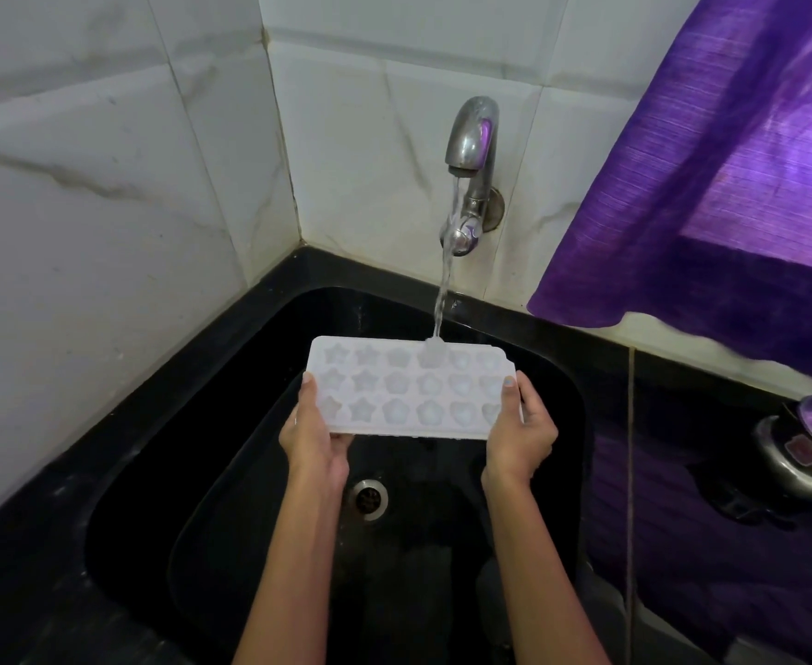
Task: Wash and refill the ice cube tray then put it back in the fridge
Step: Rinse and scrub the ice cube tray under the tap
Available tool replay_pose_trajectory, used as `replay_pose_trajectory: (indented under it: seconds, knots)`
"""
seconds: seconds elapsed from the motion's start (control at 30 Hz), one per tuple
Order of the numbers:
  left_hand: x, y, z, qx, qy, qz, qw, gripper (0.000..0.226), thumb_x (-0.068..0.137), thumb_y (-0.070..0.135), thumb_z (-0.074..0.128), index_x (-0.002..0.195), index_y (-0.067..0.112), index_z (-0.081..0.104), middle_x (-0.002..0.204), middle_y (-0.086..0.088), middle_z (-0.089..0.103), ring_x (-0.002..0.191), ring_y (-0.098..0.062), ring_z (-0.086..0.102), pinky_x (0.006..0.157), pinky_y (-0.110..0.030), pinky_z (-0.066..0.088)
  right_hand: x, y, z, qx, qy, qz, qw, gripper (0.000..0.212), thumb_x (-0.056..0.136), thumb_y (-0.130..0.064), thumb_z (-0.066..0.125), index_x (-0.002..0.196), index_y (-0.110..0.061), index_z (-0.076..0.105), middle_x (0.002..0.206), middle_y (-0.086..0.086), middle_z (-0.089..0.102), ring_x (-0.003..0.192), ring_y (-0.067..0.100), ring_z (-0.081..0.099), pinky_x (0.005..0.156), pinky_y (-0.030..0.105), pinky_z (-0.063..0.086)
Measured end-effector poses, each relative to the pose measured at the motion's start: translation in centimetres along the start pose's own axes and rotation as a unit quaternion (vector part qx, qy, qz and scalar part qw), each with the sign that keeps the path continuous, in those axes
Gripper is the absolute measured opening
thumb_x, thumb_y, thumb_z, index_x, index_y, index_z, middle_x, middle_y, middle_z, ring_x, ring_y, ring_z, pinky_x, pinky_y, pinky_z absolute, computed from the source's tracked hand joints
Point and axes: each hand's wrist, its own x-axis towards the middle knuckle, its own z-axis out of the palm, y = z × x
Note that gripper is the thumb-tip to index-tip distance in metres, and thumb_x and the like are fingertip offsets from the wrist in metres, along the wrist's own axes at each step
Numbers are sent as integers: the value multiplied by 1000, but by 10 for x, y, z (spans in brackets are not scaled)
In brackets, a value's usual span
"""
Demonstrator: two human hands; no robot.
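Ice cube tray [411, 388]: white, star and heart moulds facing up, held level over the black sink [553, 391].
Left hand [315, 436]: grip curled round the tray's left end.
Right hand [521, 434]: grip curled round the right end.
Tap [472, 136]: running; the stream [442, 290] lands in a far-row mould.
Table [682, 376]: black, carries a steel cooker [797, 460] at right.

Nothing legible anywhere here: the steel pot [800, 460] at the right edge carries a small red label and a little yellow mark on its side, but both are far too small and blurred to make out a single word, brand or number.
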Motion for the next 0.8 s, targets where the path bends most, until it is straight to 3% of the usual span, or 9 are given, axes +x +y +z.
replay_pose_trajectory:
  seconds: [0.2,0.4,0.5,0.6,0.67,0.73,0.8]
  knots:
    - [3,-1,-9,-40,-25,-11,999,35,94,42,52,118,17,57,106,-6,69,95,-23,68,73,-39,56,-4,1,6,-12,-27,3,1000,31,94,-22,61,123,-12,65,119,-5,66,106,2,56,96,20,44]
    - [9,1,-16,-71,-30,-21,997,31,94,45,51,106,18,60,109,-7,69,100,-26,66,79,-44,56,-11,7,10,-13,-57,-3,998,32,94,-22,60,124,-13,63,119,-4,65,107,3,58,97,22,46]
    - [12,5,-16,-81,-40,-20,996,32,94,44,50,109,17,60,109,-7,69,101,-26,66,79,-44,56,-13,7,14,-19,-67,-2,998,32,95,-22,59,126,-13,62,119,-4,64,109,5,59,85,11,47]
    - [19,11,-15,-91,-54,-19,994,38,95,45,48,117,16,58,112,-7,69,105,-27,65,88,-50,53,-11,5,20,-42,-95,-5,995,35,97,-20,56,131,-15,58,116,-8,61,93,-2,58,67,0,44]
    - [24,14,-15,-93,-63,-19,993,43,96,48,44,122,16,57,113,-8,68,105,-28,64,89,-53,51,-11,1,26,-74,-124,-21,989,38,98,-22,53,136,-19,53,121,-11,58,97,-1,58,79,4,44]
    - [29,17,-15,-103,-64,-23,992,47,95,50,43,126,15,55,115,-9,68,105,-29,64,88,-55,51,-11,0,33,-107,-147,-46,982,40,99,-24,51,139,-22,50,133,-9,56,119,9,51,102,21,40]
    - [35,20,-15,-115,-61,-28,991,49,96,51,41,127,15,54,115,-9,68,105,-30,64,88,-56,51,-12,-1,40,-113,-167,-62,978,38,99,-22,50,137,-19,53,134,-7,56,122,6,47,105,20,36]
